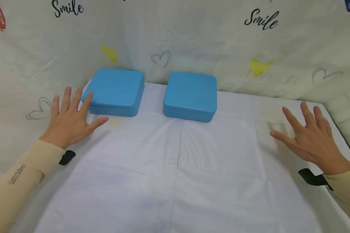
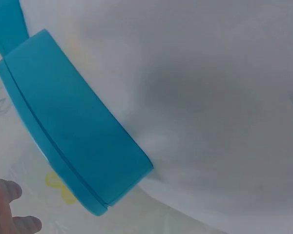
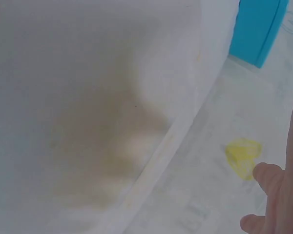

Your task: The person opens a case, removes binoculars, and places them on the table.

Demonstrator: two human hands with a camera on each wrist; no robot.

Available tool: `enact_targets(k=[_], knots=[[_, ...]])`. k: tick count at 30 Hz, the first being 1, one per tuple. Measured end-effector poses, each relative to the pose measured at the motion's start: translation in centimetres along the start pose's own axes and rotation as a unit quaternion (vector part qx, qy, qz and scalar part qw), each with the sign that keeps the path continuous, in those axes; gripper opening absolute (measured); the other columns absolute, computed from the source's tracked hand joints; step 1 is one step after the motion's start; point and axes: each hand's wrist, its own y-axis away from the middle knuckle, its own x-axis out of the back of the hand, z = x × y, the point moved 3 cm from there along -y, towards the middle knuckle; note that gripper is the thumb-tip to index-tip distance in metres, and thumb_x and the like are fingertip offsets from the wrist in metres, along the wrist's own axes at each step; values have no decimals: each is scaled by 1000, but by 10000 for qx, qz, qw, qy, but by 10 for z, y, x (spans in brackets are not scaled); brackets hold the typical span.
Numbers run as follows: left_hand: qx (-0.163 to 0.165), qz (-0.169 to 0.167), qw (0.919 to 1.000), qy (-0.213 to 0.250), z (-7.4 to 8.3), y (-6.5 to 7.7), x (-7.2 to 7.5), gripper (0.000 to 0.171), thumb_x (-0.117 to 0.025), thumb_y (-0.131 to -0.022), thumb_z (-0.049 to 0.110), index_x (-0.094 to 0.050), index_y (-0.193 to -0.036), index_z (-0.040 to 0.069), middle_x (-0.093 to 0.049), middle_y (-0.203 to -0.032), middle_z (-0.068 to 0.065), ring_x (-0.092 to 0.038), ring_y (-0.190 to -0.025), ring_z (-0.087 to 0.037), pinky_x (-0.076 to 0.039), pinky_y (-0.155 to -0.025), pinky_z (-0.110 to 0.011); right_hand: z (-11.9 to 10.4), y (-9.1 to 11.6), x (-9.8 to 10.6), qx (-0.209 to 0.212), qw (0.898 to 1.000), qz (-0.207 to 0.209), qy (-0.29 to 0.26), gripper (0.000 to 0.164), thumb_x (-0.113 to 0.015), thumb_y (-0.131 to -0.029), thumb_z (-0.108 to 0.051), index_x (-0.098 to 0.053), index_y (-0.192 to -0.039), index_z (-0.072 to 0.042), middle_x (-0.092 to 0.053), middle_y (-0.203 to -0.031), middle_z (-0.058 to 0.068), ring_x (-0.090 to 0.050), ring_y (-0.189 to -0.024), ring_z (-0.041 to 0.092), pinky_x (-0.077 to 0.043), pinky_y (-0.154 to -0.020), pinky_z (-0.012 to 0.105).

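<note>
Looks pre-grasp, with left hand (image 1: 70, 123) and right hand (image 1: 315, 139) spread wide, empty (near side edges of counter (image 1: 221, 168)). Probably calls for reaching far-edge blue lidded boxes (image 1: 113, 87) (image 1: 192, 90).

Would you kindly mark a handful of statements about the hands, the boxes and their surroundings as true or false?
1. The left hand and the right hand both have their fingers spread. True.
2. The left blue box and the right blue box stand on the white tablecloth with a gap between them. True.
3. The right hand is gripping the right blue box. False: it holds nothing and is well off to the side of that box.
4. The left blue box stands wide open. False: it is closed.
5. The backdrop bears the word "Smile" and drawn hearts. True.
6. The right hand is nearer to the boxes than the left hand. False: the left hand is nearer.
</note>
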Motion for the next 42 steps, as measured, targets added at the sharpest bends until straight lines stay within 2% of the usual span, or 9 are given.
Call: enact_targets(k=[5, 11, 17, 24, 27, 33, 37, 42], knots=[[-135, 193, 9996, 177, 14, -11, 2, 97, -41, -98, 75, -9, -168, 16, 5, -175, -19, 19, -161, -42, 11, -125, -73, -6, -10, 1, -44, 9997, -7, -220, 87, -54, -101, -61, -17, -167, -18, 9, -170, 32, 11, -155, 62, -3, -118, 84], [-305, 449, 9980, 322, 31, -24, 3, 95, -44, -98, 73, -13, -167, 17, -2, -175, -21, 13, -163, -43, 6, -126, -73, -15, -20, 2, 206, 9981, 323, -490, 88, -61, -98, -57, -23, -165, -15, 0, -170, 34, 0, -154, 64, -10, -115, 86], [-450, 611, 9961, 439, 44, -33, 1, 95, -47, -97, 72, -13, -167, 18, -2, -175, -20, 11, -163, -43, 6, -126, -72, -25, -29, -1, 199, 9966, 182, -784, 88, -61, -99, -55, -19, -167, -18, 4, -172, 30, 3, -155, 63, -6, -116, 85], [-628, 835, 9926, 612, 61, -44, -3, 94, -52, -97, 68, -14, -167, 19, -5, -175, -19, 8, -163, -44, 4, -128, -70, -35, -42, -6, 155, 9945, 31, -1038, 92, -60, -99, -57, -13, -167, -18, 11, -173, 25, 8, -157, 58, 3, -124, 76], [-634, 834, 9922, 677, 69, -49, -4, 95, -53, -96, 68, -13, -168, 19, -4, -176, -17, 9, -163, -43, 4, -128, -71, -43, -48, -7, 96, 9922, 26, -1246, 93, -62, -99, -57, -12, -168, -21, 11, -174, 22, 8, -159, 55, 0, -123, 78], [-550, 593, 9936, 784, 86, -58, -8, 99, -47, -95, 76, -7, -168, 23, 4, -177, -11, 15, -163, -38, 7, -128, -69, -58, -57, -11, 55, 9862, 101, -1649, 95, -65, -97, -55, -11, -168, -24, 9, -175, 18, 4, -159, 54, -9, -119, 82], [-591, 618, 9922, 902, 97, -64, -13, 100, -48, -94, 76, -5, -168, 24, 5, -177, -10, 16, -163, -37, 7, -129, -68, -67, -64, -14, 23, 9833, 168, -1809, 97, -66, -96, -56, -11, -168, -24, 8, -176, 16, -1, -158, 56, -15, -116, 83], [-679, 636, 9896, 1093, 111, -70, -23, 102, -51, -94, 75, -2, -168, 26, 5, -177, -8, 17, -163, -35, 6, -129, -67, -76, -71, -19, -45, 9791, 158, -2025, 98, -66, -95, -59, -9, -168, -25, 7, -176, 13, -3, -158, 55, -17, -116, 84]])
